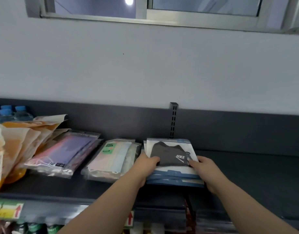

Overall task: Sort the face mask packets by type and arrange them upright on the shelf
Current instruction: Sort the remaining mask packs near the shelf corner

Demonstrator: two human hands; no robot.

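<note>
A stack of black mask packets (169, 149) with white and blue card lies flat on the dark shelf (246, 169). My left hand (145, 166) grips the stack's left edge and my right hand (204, 168) grips its right edge, thumbs on the top packet. Left of the stack lies a pile of pastel mask packets (111, 159) with a green "FACE MASK" label. Further left lies a pile of purple and pink mask packets (64, 152). All three piles lie flat, tilted slightly toward me.
Orange and white bags (19, 141) lean at the far left, with blue-capped bottles (8, 112) behind them. A slotted metal upright (173, 120) rises behind the black stack. The shelf front carries price tags (8, 211); bottles stand on the shelf below.
</note>
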